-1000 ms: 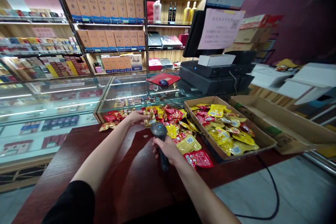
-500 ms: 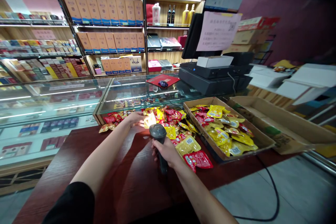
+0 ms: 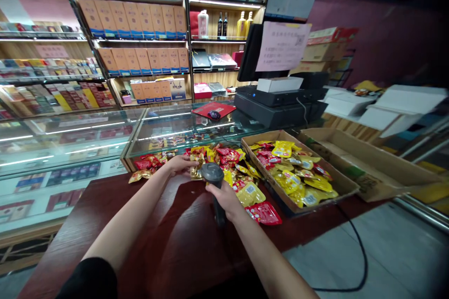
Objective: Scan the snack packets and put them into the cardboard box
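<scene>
My right hand [image 3: 224, 197] is wrapped round the handle of a dark barcode scanner [image 3: 213, 174], which is upright with its head facing the snack packets. Just left of the scanner head, my left hand [image 3: 180, 165] has its fingers closed on a small gold snack packet [image 3: 196, 173], partly hidden by the scanner. Behind both hands lies a loose pile of red, yellow and gold packets [image 3: 228, 155]. To the right of the scanner, a gold packet [image 3: 251, 193] and a red packet [image 3: 264, 213] rest flat on the dark red counter [image 3: 164, 243].
A cardboard tray [image 3: 277, 196] full of packets stands right of the pile, beside another cardboard tray [image 3: 372, 163]. A glass display case [image 3: 168, 126] borders the counter's back. A monitor [image 3: 250, 53] stands behind. A black cable [image 3: 365, 252] loops at lower right.
The scanner's bright light on the gold packet has gone out. My left hand with that packet has shifted slightly left and down in view; the scanner remains in my right hand.
</scene>
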`<act>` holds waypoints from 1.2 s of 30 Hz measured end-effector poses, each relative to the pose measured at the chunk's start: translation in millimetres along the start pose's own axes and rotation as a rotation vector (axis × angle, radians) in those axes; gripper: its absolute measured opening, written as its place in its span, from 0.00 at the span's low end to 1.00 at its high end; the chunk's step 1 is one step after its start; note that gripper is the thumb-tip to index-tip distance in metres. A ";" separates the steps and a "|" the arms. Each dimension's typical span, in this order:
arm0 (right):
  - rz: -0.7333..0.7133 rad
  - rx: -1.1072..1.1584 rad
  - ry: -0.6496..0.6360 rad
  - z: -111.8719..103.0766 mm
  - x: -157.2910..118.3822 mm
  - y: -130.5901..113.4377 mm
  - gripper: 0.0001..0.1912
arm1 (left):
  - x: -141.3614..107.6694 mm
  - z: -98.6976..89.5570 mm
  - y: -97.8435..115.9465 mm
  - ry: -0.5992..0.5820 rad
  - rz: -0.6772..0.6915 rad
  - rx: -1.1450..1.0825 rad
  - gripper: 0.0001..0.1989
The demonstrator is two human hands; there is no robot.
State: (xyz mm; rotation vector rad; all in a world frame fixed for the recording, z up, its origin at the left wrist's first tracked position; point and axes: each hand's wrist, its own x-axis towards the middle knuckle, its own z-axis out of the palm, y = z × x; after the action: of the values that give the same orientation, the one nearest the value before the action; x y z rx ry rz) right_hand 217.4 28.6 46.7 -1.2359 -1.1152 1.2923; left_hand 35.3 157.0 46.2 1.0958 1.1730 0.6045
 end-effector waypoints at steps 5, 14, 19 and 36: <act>0.074 0.123 0.022 -18.0 9.5 -5.8 0.15 | -10.5 29.1 -5.7 -0.073 -0.021 0.028 0.24; 0.082 0.264 0.133 -95.8 28.0 -34.8 0.14 | 26.0 111.3 34.1 -0.141 -0.010 0.008 0.22; 0.002 0.279 0.249 -161.6 55.8 -72.0 0.10 | 70.6 171.7 89.0 -0.230 0.067 -0.025 0.21; 0.069 0.342 0.244 -150.2 50.7 -46.5 0.15 | 57.8 145.1 72.1 -0.040 0.110 0.099 0.24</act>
State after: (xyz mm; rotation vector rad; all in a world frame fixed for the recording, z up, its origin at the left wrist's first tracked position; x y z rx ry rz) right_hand 370.5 81.2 79.8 -1.1429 -0.6517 1.2810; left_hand 200.4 182.5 87.2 1.2576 1.1232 0.6121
